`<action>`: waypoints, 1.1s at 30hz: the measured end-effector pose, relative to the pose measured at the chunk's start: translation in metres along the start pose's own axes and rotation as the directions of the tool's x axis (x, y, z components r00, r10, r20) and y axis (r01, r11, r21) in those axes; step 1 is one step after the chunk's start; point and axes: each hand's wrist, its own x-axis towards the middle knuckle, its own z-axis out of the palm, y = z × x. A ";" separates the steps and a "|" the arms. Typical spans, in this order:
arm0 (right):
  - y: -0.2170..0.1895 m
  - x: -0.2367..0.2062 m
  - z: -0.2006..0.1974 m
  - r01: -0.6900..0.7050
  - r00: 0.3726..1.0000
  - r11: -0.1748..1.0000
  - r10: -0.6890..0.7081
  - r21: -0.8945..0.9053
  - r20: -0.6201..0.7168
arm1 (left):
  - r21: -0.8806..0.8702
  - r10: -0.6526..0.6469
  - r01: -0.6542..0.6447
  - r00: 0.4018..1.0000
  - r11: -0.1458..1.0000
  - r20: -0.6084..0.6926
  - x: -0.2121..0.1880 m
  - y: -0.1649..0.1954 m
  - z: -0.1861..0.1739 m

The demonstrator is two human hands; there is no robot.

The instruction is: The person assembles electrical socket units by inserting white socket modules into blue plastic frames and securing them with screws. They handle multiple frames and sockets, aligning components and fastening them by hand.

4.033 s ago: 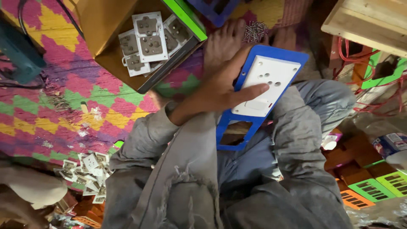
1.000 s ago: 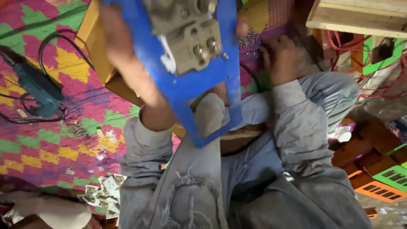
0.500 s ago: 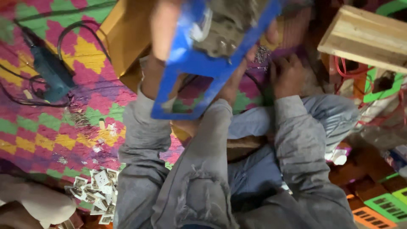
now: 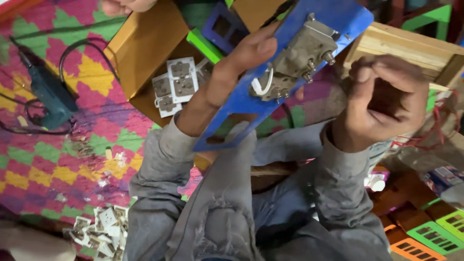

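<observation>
My left hand (image 4: pixel 232 77) grips a blue plastic switch plate (image 4: pixel 270 87) and holds it up with its back toward me. A grey socket module (image 4: pixel 297 58) with screw terminals and a short white wire loop is fitted into the plate's back. My right hand (image 4: pixel 386 99) is raised just right of the plate, fingers curled loosely inward; whether it pinches anything small cannot be made out. Both sleeves are grey, and my knees in grey trousers fill the lower middle.
A wooden box (image 4: pixel 145 53) holds white socket modules (image 4: pixel 176 84) and a green and a blue frame. A teal power drill (image 4: pixel 46 92) with its black cord lies on the colourful patterned mat (image 4: pixel 58 169). Loose modules (image 4: pixel 104 227) sit lower left; orange and green plates (image 4: pixel 430 237) lower right.
The blue plate has turned over from its white front to its back and risen toward the camera. My right hand has lifted from my lap up beside the plate.
</observation>
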 end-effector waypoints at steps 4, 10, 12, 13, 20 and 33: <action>-0.025 0.024 0.019 0.083 0.996 0.997 -0.083 -0.008 0.033 | -0.064 0.056 -0.052 0.997 0.997 0.061 0.010 -0.005 0.004; -0.039 0.045 0.027 0.234 0.972 0.958 -0.226 -0.167 0.067 | 0.128 0.150 -0.173 0.974 0.977 0.170 0.013 0.003 0.014; -0.042 0.047 0.028 0.212 0.977 0.966 -0.208 -0.145 0.044 | 0.088 0.139 -0.155 0.976 0.984 0.168 0.008 0.004 0.022; -0.043 0.047 0.029 0.209 0.978 0.967 -0.205 -0.145 0.039 | 0.072 0.135 -0.149 0.977 0.986 0.167 0.006 0.005 0.025; -0.048 0.047 0.031 0.239 0.971 0.944 -0.236 -0.226 0.040 | 0.032 0.125 -0.133 0.977 0.991 0.175 0.006 0.006 0.035; -0.049 0.042 0.043 0.231 0.971 0.956 -0.239 -0.183 -0.026 | -0.256 0.028 -0.007 0.996 0.967 0.081 -0.001 0.003 0.040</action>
